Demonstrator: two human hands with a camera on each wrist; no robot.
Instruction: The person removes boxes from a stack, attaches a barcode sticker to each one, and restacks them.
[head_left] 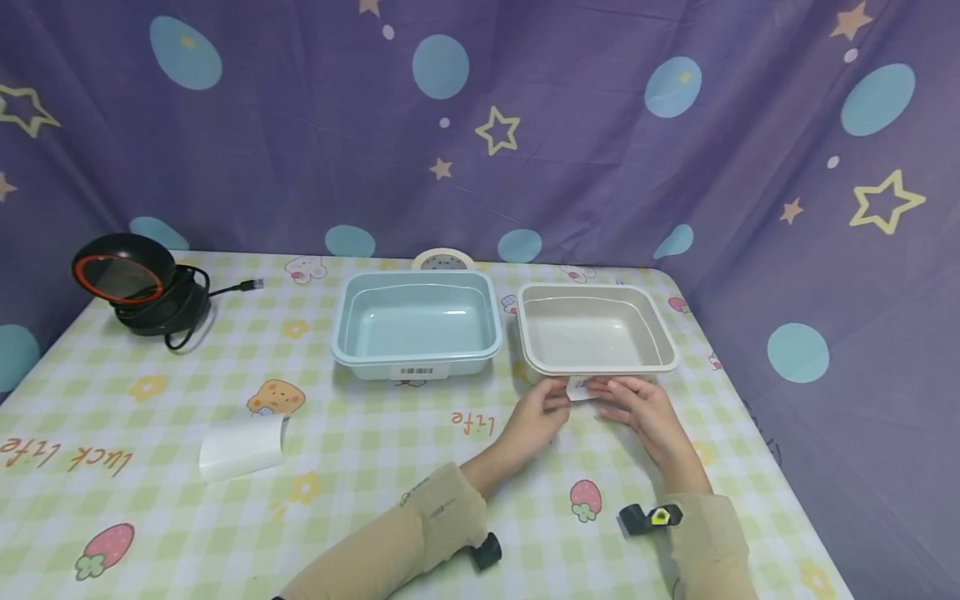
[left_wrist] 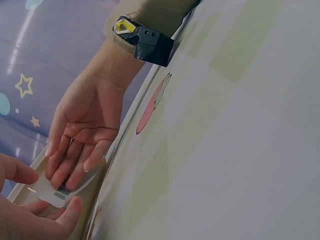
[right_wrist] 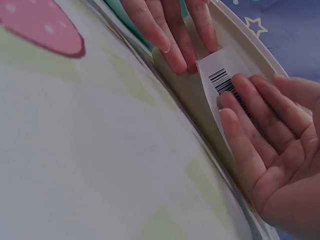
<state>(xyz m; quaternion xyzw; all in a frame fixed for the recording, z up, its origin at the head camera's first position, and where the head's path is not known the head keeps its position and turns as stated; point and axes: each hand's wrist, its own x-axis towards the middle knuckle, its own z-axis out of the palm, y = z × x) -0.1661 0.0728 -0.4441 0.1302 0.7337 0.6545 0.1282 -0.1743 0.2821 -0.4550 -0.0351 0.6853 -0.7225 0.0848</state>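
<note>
A cream plastic basin (head_left: 596,371) stands at the right of the table, with a white barcode label (right_wrist: 215,70) on its near wall. My right hand (head_left: 645,408) lies against the label, its extended fingers pressing the printed side. At the label's left end is my left hand (head_left: 536,421), fingers loosely bent near the basin wall; the thumb is apart from the fingers in the left wrist view. The label's left end appears to stand slightly off the wall. A light blue basin (head_left: 416,362) with a barcode label (head_left: 417,372) on its front sits to the left.
A curled white sheet (head_left: 242,448) lies on the left of the checked tablecloth (head_left: 337,517). Behind it stands a black round device (head_left: 161,308) with an orange ring and a USB cable (head_left: 240,287). A purple curtain (head_left: 315,167) hangs behind the table.
</note>
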